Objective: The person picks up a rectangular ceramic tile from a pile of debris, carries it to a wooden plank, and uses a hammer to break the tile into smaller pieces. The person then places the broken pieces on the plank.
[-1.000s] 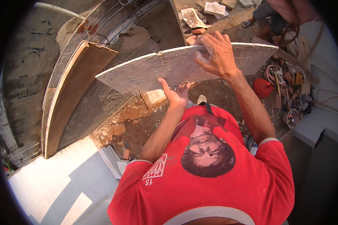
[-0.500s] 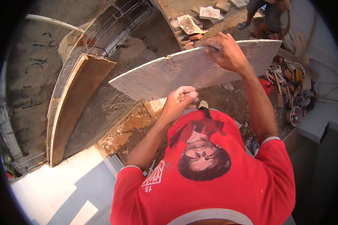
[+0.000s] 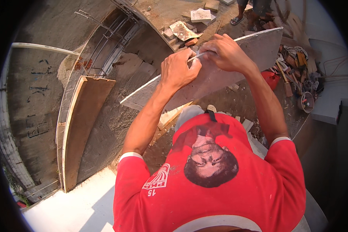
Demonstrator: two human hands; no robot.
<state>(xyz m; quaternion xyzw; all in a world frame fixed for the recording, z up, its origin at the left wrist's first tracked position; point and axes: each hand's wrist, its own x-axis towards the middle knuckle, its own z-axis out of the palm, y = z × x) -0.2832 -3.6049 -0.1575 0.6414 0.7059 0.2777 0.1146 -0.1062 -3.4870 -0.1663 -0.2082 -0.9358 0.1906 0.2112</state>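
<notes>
A long grey-white board (image 3: 212,85) with a rough, pale upper edge stands slanted in front of me. My left hand (image 3: 178,70) is closed over that edge, its thumb on the near face. To its right, my right hand (image 3: 227,54) grips the same edge with bent fingers, a short gap from the left. Pale edge shows between the two hands. The board's far side and the fingertips behind it are hidden.
At left, a curved wooden form panel (image 3: 87,123) stands beside metal bars (image 3: 118,36). Broken blocks (image 3: 200,15) lie beyond the board. A person's sandalled foot (image 3: 236,20) is at the back. Rubble, a red container (image 3: 270,79) and a bucket (image 3: 306,102) lie right.
My left hand has risen from below the board's edge and closed on it near my right hand. The right hand still grips the edge. The view has shifted slightly.
</notes>
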